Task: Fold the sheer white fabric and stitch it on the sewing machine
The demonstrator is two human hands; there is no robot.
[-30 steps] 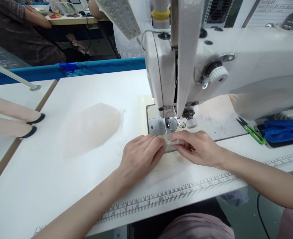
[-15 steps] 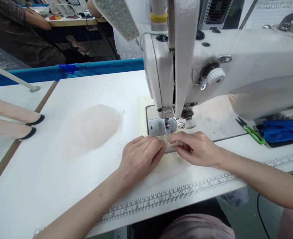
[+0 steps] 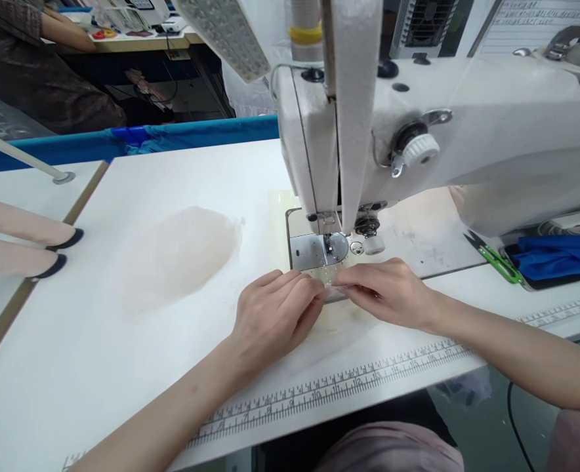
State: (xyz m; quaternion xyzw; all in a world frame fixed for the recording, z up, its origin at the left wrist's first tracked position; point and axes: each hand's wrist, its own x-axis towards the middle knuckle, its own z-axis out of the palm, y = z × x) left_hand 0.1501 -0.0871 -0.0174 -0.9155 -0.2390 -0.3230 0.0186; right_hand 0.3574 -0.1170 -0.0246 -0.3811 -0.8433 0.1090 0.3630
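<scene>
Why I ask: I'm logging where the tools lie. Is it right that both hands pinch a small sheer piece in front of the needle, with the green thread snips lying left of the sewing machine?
Not quite. The head view shows the green thread snips lying right of the sewing machine, beside blue cloth. Left hand and right hand do pinch the sheer piece.

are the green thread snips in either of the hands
No, the green thread snips lie on the table at the right, apart from both the left hand and the right hand, which pinch a small sheer piece by the needle plate.

Printed ruler [image 3: 349, 387] along the table's front edge, numerals faint, around 10 to 17
</scene>
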